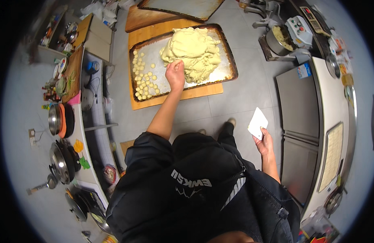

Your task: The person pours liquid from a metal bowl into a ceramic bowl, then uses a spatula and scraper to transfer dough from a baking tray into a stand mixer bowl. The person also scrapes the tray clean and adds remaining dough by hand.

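A large mound of pale yellow-green dough [194,45] rests on a worn metal baking tray [162,50]. My left hand [175,74] is at the mound's near left edge, its fingers bunched and pinching at the dough; the fingertips are partly hidden. Along the tray's left side lie several small round dough balls [146,83], some touching each other. Off to the right and lower, well apart from the tray, my right hand [265,142] holds a flat white dough scraper [257,123] by its lower end, with the blade pointing up and away from me.
Under the tray is a wooden board [202,91]; another baking tray [184,7] lies beyond it. A counter with pans and a lidded wok [61,162] runs along the left. On the right stand a steel refrigerator [299,100] and a mixer bowl [279,39] containing dough.
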Demonstrator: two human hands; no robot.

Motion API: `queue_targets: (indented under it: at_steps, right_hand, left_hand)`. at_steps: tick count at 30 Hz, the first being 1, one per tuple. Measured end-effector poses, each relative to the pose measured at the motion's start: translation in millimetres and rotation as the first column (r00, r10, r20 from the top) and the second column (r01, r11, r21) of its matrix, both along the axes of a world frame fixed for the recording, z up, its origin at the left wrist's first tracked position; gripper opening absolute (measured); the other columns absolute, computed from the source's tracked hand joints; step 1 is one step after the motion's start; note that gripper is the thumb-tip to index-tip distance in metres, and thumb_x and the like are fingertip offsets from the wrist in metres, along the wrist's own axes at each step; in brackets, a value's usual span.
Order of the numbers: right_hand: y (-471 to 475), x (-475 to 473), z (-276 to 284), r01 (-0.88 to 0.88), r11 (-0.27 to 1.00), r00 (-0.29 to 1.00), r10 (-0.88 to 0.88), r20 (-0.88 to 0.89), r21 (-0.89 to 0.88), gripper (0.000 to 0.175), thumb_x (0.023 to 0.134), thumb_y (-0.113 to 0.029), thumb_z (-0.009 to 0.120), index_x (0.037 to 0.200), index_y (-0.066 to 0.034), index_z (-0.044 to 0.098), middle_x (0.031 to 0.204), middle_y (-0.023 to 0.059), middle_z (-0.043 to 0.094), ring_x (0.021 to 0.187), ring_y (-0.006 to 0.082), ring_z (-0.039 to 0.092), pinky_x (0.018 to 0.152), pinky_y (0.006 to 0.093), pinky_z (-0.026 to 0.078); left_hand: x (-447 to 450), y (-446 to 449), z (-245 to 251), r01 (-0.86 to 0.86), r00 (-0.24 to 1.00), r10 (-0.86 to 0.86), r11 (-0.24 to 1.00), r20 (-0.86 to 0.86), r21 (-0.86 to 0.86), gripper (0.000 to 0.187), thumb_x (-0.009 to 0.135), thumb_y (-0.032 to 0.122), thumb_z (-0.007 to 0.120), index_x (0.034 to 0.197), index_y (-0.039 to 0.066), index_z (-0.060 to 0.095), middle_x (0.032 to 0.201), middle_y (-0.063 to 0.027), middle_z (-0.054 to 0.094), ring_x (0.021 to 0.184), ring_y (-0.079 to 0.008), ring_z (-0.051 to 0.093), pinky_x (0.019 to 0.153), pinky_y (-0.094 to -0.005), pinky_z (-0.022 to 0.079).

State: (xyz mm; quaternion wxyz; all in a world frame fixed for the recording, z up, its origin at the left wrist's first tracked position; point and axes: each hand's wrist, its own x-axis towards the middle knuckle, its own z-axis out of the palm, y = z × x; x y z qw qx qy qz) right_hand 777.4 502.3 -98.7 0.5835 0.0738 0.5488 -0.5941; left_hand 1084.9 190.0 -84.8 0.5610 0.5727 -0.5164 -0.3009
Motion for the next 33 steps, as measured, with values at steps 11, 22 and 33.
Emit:
queue_targets:
  at_steps: [11, 22, 33]
  right_hand:
    - [-175, -143, 4, -0.374, 0.925, 0.926, 0.376, -0.015, 0.065, 0.031, 0.082, -0.016, 0.061, 0.109, -0.0035, 0.053, 0.105, 0.0067, 0.061, 0.096, 0.0222, 0.060, 0.084, 0.0378, 0.048]
    - [-269, -166, 1, -0.632, 0.775, 0.775, 0.632, 0.011, 0.012, 0.033, 0.083, -0.019, 0.060, 0.111, -0.0034, 0.053, 0.107, 0.0078, 0.060, 0.096, 0.0219, 0.060, 0.083, 0.0369, 0.049]
    - [-317, -73, 25, -0.867, 0.498, 0.466, 0.831, -0.305, 0.033, 0.030, 0.087, -0.013, 0.055, 0.113, -0.0025, 0.048, 0.096, 0.0063, 0.060, 0.075, 0.0134, 0.058, 0.061, 0.0254, 0.048]
  left_hand:
    - [-65, -25, -14, -0.562, 0.826, 0.563, 0.826, -0.016, 0.027, 0.013, 0.077, 0.001, 0.068, 0.090, -0.001, 0.064, 0.091, -0.0092, 0.053, 0.074, -0.0170, 0.059, 0.071, -0.0278, 0.050]
    - [-68, -31, -15, -0.582, 0.804, 0.564, 0.812, 0.188, 0.054, 0.012, 0.075, 0.012, 0.068, 0.078, 0.002, 0.062, 0.080, -0.0043, 0.052, 0.068, -0.0112, 0.049, 0.065, -0.0242, 0.043]
    - [-62, 27, 15, -0.204, 0.542, 0.356, 0.934, -0.761, 0.292, 0.009, 0.088, 0.009, 0.058, 0.093, 0.002, 0.060, 0.076, -0.0028, 0.059, 0.067, -0.0100, 0.056, 0.063, -0.0237, 0.048]
